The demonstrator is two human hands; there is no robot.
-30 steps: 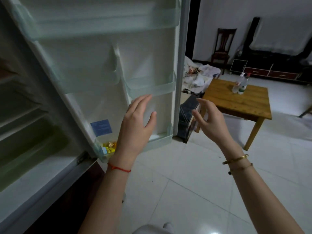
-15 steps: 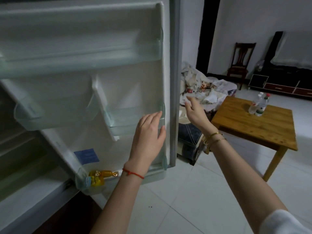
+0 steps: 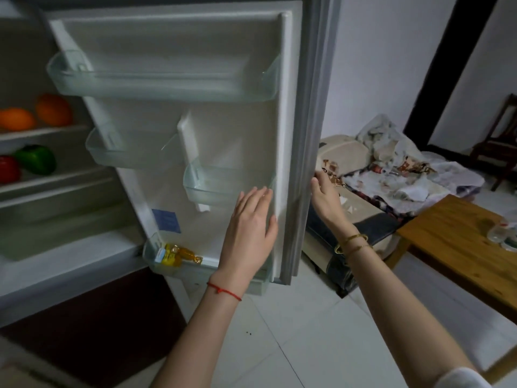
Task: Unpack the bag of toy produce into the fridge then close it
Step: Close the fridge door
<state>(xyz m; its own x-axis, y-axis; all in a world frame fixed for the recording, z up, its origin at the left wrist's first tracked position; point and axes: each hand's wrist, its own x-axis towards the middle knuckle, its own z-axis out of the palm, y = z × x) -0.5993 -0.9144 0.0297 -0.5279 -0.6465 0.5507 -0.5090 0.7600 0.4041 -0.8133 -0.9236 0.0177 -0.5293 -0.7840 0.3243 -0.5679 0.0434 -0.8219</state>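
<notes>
White and wide open, the fridge door fills the view; orange, green and red toy produce sits on shelves at far left. The left hand, fingers spread, lies flat on the door's inner edge, while the right hand seems to touch its outer edge, grip hidden.

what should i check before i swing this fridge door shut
1. Left hand flat on the door's inner face: ok.
2. Right hand at the outer edge of the fridge door: ok.
3. Toy produce on the shelves: oranges, green pepper, red piece: ok.
4. Yellow packets sitting inside the bottom door bin: ok.
5. Bag fully emptied: cannot tell, no bag in view.
6. Left fingers clear of the closing gap: not ok.
</notes>
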